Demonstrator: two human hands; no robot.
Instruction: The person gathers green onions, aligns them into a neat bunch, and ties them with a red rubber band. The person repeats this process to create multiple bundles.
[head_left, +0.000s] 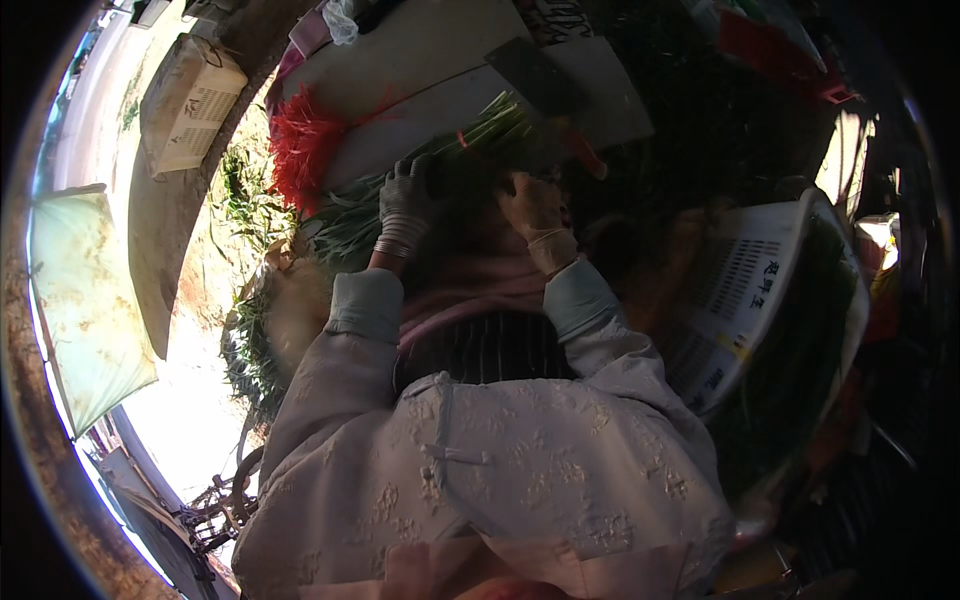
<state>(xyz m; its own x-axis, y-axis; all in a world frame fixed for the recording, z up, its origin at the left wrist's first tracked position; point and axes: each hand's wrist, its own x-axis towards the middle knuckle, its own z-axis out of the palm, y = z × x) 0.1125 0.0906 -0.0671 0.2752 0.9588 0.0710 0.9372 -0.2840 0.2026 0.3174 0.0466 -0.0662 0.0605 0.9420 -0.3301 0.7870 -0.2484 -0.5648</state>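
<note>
A bundle of long green leafy stalks (487, 135) lies slantwise before me, with a narrow red tie (462, 139) around it. Its pale stem ends point to the upper right, and its leaves (349, 225) spread to the lower left. My left hand (405, 199), in a whitish glove, grips the bundle from above at its leafy part. My right hand (534, 210), in a tan glove, is curled just below the stem end; shadow hides whether its fingers hold anything. Beyond the stems lies a cleaver with a broad dark blade (536, 75) and an orange-red handle (585, 151).
A heap of red plastic ties (304, 146) lies at the board's (442, 97) left. On my right stands a white plastic crate (739, 277) holding greens (795, 367). Loose greens (251, 352) lie at lower left. Another pale crate (195, 109) is farther left.
</note>
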